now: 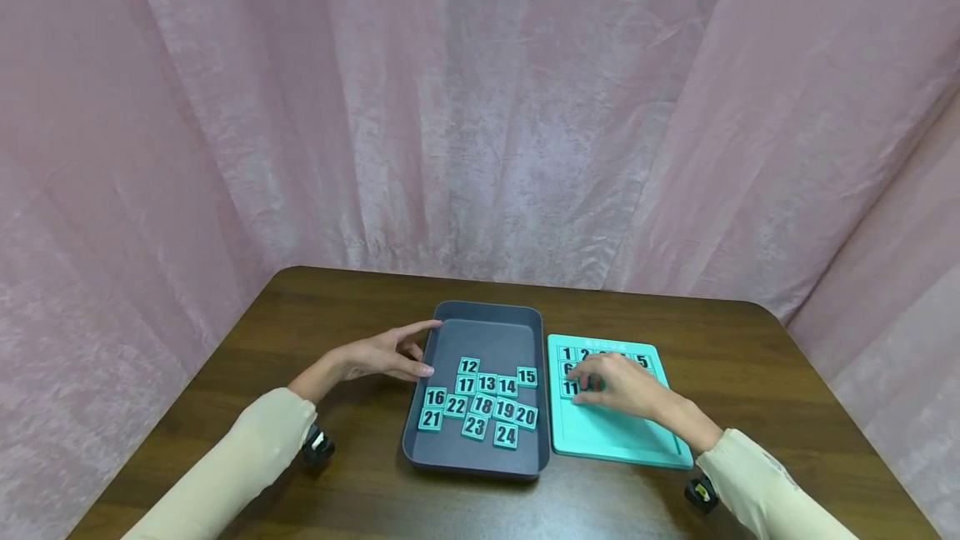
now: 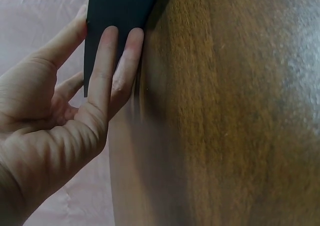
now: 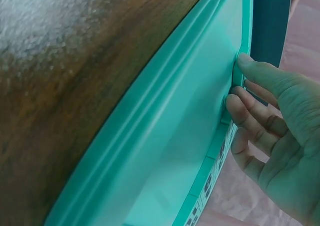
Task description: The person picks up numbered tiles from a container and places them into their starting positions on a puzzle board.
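A dark grey tray (image 1: 480,461) holds several turquoise number tiles, among them tile 12 (image 1: 468,366) and tile 24 (image 1: 506,436). My left hand (image 1: 386,354) touches the tray's left side; two fairly straight fingers lie along its outer wall (image 2: 92,50) in the left wrist view. Right of the tray lies a turquoise number board (image 1: 615,440), with tiles in its upper rows. Over its left part, my right hand (image 1: 618,386) pinches tile 11 (image 1: 570,388) between thumb and fingertip, at the row below tile 6 (image 1: 567,368). That hand hides part of the upper rows.
Both the tray and the board stand on a brown wooden table (image 1: 352,473). A pink curtain (image 1: 480,148) hangs behind the table's far edge. The board's left edge sits close beside the tray's right wall.
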`<state>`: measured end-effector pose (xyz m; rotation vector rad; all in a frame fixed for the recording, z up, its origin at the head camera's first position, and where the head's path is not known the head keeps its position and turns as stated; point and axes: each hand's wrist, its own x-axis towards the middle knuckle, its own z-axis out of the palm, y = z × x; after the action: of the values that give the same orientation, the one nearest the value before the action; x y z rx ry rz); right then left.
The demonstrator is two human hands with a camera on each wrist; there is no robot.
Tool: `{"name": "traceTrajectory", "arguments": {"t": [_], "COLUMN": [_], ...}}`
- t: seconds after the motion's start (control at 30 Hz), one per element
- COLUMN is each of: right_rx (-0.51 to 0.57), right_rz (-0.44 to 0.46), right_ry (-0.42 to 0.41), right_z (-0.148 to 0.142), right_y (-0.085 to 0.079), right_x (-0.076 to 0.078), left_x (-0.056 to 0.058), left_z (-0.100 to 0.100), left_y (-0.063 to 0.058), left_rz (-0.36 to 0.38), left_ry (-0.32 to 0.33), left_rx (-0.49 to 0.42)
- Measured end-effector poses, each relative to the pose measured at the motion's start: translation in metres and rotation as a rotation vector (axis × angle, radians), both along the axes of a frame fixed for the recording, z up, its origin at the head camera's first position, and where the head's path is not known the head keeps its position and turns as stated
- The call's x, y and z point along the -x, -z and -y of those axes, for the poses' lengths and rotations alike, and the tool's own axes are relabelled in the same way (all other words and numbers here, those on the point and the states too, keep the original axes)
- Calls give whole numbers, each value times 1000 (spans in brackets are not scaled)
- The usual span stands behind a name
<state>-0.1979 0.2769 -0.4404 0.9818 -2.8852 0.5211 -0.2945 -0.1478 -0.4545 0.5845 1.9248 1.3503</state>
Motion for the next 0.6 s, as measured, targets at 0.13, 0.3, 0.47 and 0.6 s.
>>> {"name": "traceTrajectory", "arguments": {"t": [0.13,0.3,0.47,0.6], "right_rx": [-12,-25,-43,-78], "right_rz": [8,39,42,28], "right_ry": [4,0,-14,-48], "right_z": [1,2,11,33], "right_y": [-2,-7,-27,-46], "right_x": [2,6,22,39], "left_x": [0,0,1,1], "left_z": [-1,-2,-2,-1], "left_y": [0,0,-1,0], "left_rz": [5,12,19,23], "left_ry": [-7,-25,-31,-43], "left_rx": [-3,-3,-9,-8]}}
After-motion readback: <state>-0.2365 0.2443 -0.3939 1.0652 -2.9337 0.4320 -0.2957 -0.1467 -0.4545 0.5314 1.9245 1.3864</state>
